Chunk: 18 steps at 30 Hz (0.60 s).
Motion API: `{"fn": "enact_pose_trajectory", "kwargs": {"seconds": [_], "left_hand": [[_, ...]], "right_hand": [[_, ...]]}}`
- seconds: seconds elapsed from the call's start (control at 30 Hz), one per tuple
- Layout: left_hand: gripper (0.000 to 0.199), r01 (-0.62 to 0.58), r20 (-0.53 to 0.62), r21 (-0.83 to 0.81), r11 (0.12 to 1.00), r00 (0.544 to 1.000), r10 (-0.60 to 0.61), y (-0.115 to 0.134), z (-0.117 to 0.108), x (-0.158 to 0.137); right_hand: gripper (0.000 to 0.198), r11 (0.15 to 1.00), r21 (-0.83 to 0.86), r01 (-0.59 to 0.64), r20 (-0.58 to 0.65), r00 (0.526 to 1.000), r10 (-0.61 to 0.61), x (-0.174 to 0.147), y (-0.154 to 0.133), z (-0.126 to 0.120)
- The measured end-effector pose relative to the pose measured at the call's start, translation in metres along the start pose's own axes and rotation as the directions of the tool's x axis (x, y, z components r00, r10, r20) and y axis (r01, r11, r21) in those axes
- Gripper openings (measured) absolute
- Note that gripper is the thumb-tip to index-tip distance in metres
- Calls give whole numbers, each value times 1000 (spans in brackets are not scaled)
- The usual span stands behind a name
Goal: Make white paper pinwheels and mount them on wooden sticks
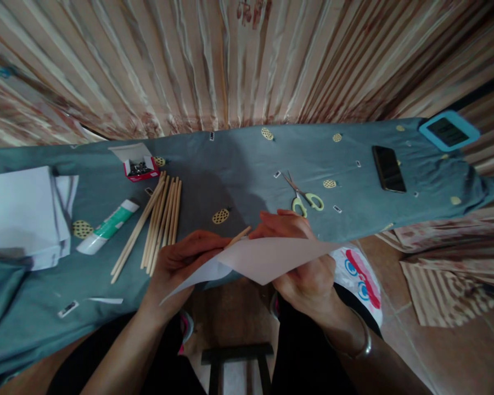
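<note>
A sheet of white paper [267,257] is held up between my hands over the table's front edge, bent and with its corners hanging toward me. My left hand [181,260] is closed around its left side. My right hand [304,271] grips the other side, its fingers behind the sheet and partly hidden. The tip of a wooden stick [239,236] shows between the fingertips; the rest of it is behind the paper, and I cannot see which hand bears it. Scissors with light green handles [298,197] lie just beyond my right hand.
Several wooden sticks [160,219], a green-and-white tube [109,226], an open red box of small metal pieces [140,169] and a paper stack [18,211] lie on the left. A phone [389,168] and a blue digital clock [449,130] are on the right. Curtains [189,66] hang behind.
</note>
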<state>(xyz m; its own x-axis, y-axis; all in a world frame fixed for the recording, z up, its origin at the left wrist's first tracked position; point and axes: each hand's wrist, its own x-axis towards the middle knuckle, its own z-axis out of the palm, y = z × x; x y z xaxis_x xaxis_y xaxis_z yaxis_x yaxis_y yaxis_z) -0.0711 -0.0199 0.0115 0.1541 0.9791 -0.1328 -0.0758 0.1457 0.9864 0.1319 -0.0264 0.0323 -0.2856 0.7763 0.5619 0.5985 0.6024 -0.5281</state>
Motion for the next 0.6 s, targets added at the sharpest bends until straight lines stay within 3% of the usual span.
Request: {"fn": "enact_pose_trajectory", "kwargs": {"seconds": [0.47, 0.6], "left_hand": [[13, -29, 7, 28, 999, 1000, 29, 1, -1, -1], [12, -100, 5, 84, 991, 995, 100, -1, -4, -4]], "right_hand": [[51, 999, 36, -35, 23, 999, 35, 0, -1, -1], [36, 994, 16, -110, 15, 994, 109, 1, -2, -2]]}}
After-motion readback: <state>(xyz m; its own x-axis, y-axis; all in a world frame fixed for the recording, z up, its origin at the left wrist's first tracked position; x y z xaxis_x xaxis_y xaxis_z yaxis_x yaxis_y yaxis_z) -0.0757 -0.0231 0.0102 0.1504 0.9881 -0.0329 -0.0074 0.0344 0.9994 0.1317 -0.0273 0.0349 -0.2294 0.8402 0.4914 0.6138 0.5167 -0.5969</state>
